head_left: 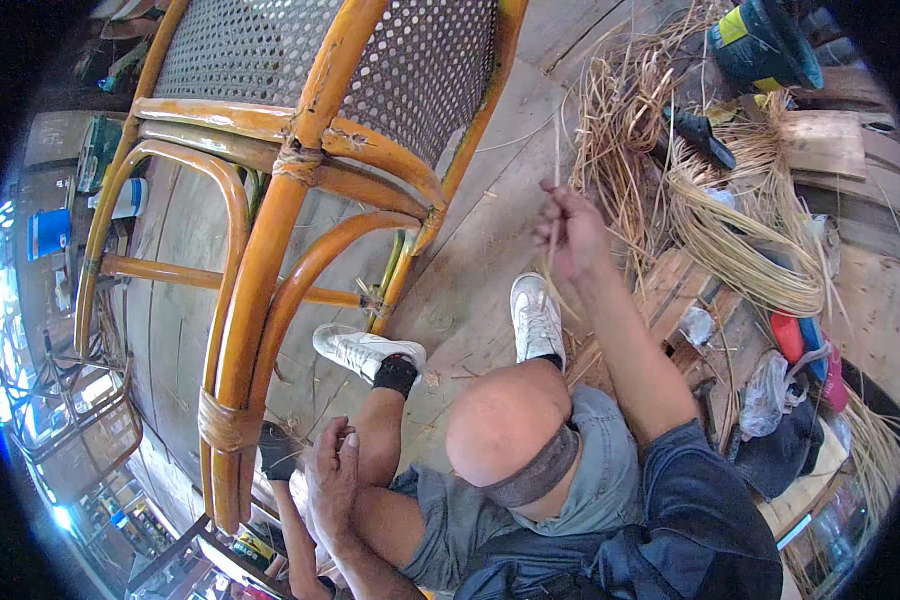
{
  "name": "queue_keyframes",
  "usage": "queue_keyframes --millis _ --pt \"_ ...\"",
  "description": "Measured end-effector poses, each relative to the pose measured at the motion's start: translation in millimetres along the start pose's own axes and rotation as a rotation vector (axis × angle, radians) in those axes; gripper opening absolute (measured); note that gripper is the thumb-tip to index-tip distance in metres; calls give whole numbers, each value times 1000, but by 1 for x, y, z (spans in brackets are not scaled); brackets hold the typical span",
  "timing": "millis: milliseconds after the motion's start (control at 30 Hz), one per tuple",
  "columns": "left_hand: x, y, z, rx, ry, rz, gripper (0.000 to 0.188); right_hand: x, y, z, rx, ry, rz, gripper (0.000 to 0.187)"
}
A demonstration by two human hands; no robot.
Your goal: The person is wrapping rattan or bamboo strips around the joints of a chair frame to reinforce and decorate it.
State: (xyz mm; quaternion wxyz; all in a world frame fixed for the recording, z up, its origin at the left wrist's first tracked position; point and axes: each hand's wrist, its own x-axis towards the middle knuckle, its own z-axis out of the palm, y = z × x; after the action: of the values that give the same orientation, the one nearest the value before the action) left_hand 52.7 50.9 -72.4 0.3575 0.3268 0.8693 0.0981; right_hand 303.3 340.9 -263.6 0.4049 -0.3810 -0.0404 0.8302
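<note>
A varnished rattan chair (270, 225) is tipped over in front of me at the left, its woven cane panel (232, 55) toward the top. Strip binding (225, 418) wraps its bundled poles at the near end. Just right of that binding is my left hand (332, 475), thumb and fingers drawn together; whether they pinch a thin strand there I cannot make out. My right hand (575, 238) is raised over the floor to the right of the chair. Its fingers are closed on a thin rattan strip (558, 140), which stretches up beyond the hand and dangles below it.
Loose rattan strips (625, 130) and a coiled bundle (740, 255) lie on the right beside a dark green bucket (760, 45). Plastic bags (765, 395) and boards are nearer. A blue container (48, 234) stands far left. Another person's limb (288, 520) shows beside my left forearm.
</note>
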Motion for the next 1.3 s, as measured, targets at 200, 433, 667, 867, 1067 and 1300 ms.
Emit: queue_keyframes --millis 200,433,667,867,1067,1300 --pt "-20 38 7 -310 172 272 29 -88 9 117 -1058 -269 -798 14" --pt "-45 126 5 -490 287 474 26 -202 31 193 -122 -546 -221 11" --pt "-93 55 -20 -290 379 401 17 -165 14 155 -122 -252 -173 11" --pt "-122 -102 -72 -532 297 7 22 -138 -46 103 -211 -215 -352 10" --pt "-157 -183 -80 -265 -8 47 25 -160 -53 114 -420 -317 -400 8" --pt "-185 -200 -95 -576 48 -87 26 -163 -37 122 -550 -176 -453 7"
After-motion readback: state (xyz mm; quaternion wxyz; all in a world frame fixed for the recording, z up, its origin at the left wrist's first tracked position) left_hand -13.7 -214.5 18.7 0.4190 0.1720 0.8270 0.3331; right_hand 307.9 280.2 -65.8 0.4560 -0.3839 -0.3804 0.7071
